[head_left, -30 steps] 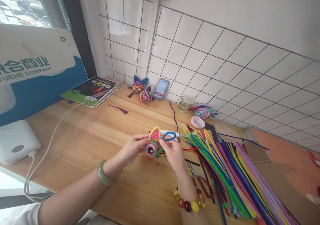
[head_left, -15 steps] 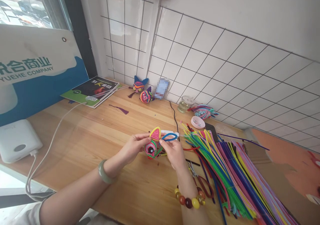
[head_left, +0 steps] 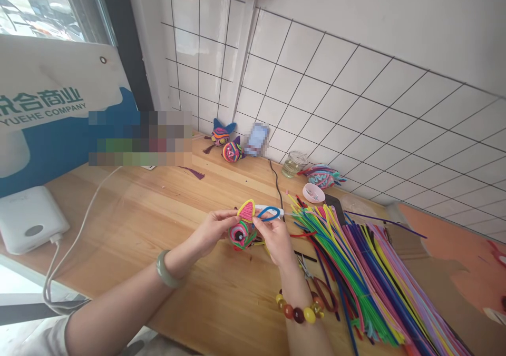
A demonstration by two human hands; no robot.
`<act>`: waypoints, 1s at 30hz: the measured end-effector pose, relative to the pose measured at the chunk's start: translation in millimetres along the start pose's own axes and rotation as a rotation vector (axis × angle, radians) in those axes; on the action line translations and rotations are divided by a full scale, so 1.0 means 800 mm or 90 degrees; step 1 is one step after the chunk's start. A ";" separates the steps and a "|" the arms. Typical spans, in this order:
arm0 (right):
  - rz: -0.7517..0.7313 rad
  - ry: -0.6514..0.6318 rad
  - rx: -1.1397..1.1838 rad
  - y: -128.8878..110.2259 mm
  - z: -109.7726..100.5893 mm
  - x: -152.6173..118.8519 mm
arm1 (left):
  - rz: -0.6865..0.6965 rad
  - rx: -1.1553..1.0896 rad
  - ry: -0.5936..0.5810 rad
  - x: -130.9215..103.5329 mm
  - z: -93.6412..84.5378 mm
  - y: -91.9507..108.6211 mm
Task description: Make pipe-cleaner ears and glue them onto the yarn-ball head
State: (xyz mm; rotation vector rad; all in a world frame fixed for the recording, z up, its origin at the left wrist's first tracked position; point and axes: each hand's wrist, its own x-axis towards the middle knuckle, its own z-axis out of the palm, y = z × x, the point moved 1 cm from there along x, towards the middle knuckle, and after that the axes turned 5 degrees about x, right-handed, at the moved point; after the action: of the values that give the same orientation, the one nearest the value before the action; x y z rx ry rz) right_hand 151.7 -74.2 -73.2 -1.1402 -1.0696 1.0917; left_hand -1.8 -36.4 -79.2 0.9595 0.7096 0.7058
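Note:
Between my hands is a pink ear-shaped piece (head_left: 247,211) edged in yellow, made of fuzzy pipe cleaner. My left hand (head_left: 211,232) pinches its left edge, fingers closed. The closed fingertips of my right hand (head_left: 276,240) grip its lower right edge, where a blue pipe cleaner (head_left: 275,208) bent into a loop sticks out to the right. Directly below the pink piece is a small striped pipe-cleaner figure (head_left: 239,236) with a round black eye, partly hidden by my hands. Whether the piece is fixed to the figure, I cannot tell.
A large spread of coloured pipe cleaners (head_left: 367,272) lies to the right, with red-handled scissors (head_left: 326,292) beside my right wrist. Behind stand a pink bowl (head_left: 313,193), a glass jar (head_left: 293,165), finished figures (head_left: 232,151) and a phone (head_left: 256,139). A white power box (head_left: 33,221) sits left.
The blue loop has tilted upward slightly and looks wider. Both hands keep their hold on the pink piece with barely any movement.

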 end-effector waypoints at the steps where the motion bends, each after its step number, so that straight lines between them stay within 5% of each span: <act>1: -0.002 -0.003 -0.004 0.000 -0.001 0.000 | 0.000 -0.002 -0.002 0.000 0.000 0.000; 30: -0.063 0.044 -0.167 -0.017 -0.005 -0.004 | 0.007 -0.043 -0.042 0.000 0.001 0.001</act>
State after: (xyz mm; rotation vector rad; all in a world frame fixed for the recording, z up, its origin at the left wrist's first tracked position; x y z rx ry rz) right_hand 156.5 -79.3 -60.8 -1.3066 -1.2269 0.8454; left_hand -1.4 -36.8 -77.8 0.9217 0.6196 0.6995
